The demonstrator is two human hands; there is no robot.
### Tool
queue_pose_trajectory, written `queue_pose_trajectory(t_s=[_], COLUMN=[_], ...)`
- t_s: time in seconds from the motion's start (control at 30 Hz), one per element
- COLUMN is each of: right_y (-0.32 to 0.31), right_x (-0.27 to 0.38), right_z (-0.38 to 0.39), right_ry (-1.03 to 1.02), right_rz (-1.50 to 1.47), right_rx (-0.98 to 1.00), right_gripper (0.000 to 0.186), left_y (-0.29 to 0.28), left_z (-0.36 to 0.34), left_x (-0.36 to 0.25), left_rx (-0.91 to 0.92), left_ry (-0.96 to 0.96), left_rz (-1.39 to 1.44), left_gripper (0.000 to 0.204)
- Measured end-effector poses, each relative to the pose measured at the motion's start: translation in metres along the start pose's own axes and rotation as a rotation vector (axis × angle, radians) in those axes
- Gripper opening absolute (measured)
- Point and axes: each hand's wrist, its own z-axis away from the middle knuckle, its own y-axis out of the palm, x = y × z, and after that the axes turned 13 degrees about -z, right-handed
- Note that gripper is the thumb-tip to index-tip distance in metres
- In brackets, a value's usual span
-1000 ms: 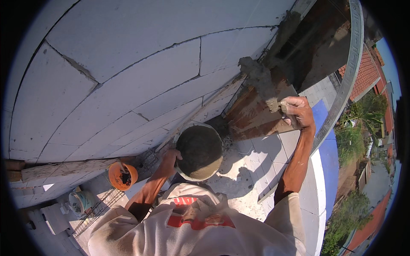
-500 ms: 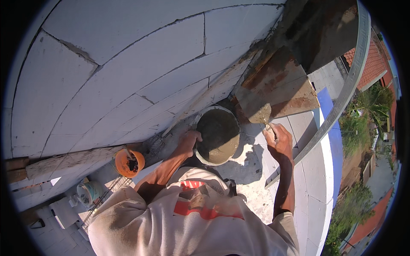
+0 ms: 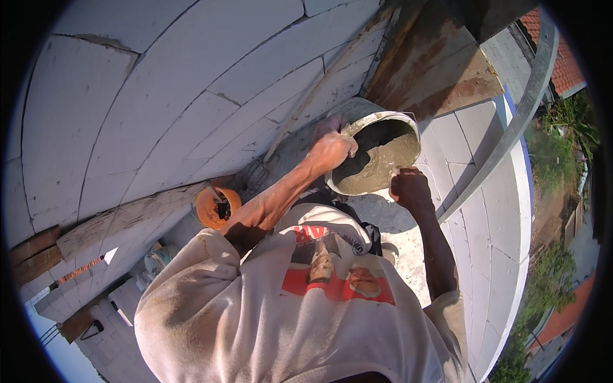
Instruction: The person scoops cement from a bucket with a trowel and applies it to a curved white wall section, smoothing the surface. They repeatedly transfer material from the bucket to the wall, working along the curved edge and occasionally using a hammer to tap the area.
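Bucket (image 3: 377, 153): held up against the white block wall (image 3: 159, 108), tilted, mouth facing the person; holds grey mortar (image 3: 377, 167).
Progress: bucket looks about half full, much left.
Left hand (image 3: 330, 148): fingers clamped over the rim.
Right hand (image 3: 410, 189): fist at the lower rim, closed; what it grips, cannot tell.
Nearby: orange tub (image 3: 217, 207) below.

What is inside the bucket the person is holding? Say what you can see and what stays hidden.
The bucket holds wet grey mortar. The left hand grips its rim; the right hand is closed at the mortar's edge. Any tool it holds, and the bucket's bottom, are hidden.
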Motion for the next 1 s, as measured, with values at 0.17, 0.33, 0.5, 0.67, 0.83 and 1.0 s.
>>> queue_pose_trajectory(t_s=[0.17, 0.33, 0.5, 0.67, 0.83, 1.0], right_y=[0.012, 0.002, -0.021, -0.072, -0.170, -0.264], right_x=[0.008, 0.017, 0.024, 0.034, 0.039, -0.042], right_z=[-0.004, -0.011, -0.025, -0.039, -0.061, -0.116], right_ry=[0.099, -0.012, 0.279, 0.134, 0.343, 0.007], right_rz=[-0.406, -0.572, -0.572, -0.593, -0.737, -1.300], right_rx=[-0.029, -0.166, 0.026, 0.007, 0.141, 0.049], right_gripper=[0.015, 0.025, 0.027, 0.030, 0.027, 0.026], left_y=[0.023, -0.010, -0.023, -0.014, -0.023, -0.003], left_z=[0.008, -0.005, 0.008, 0.026, 0.038, 0.062], left_x=[0.030, -0.017, -0.012, 0.014, 0.026, 0.052], left_rx=[-0.097, -0.365, -0.441, -0.544, -0.562, -0.535], left_ry=[-0.085, -0.784, -0.883, -0.973, -0.948, -0.817], left_rz=[0.264, 0.763, 1.035, 1.204, 1.297, 0.974], left_gripper=[0.005, 0.020, 0.021, 0.016, 0.012, 0.019])
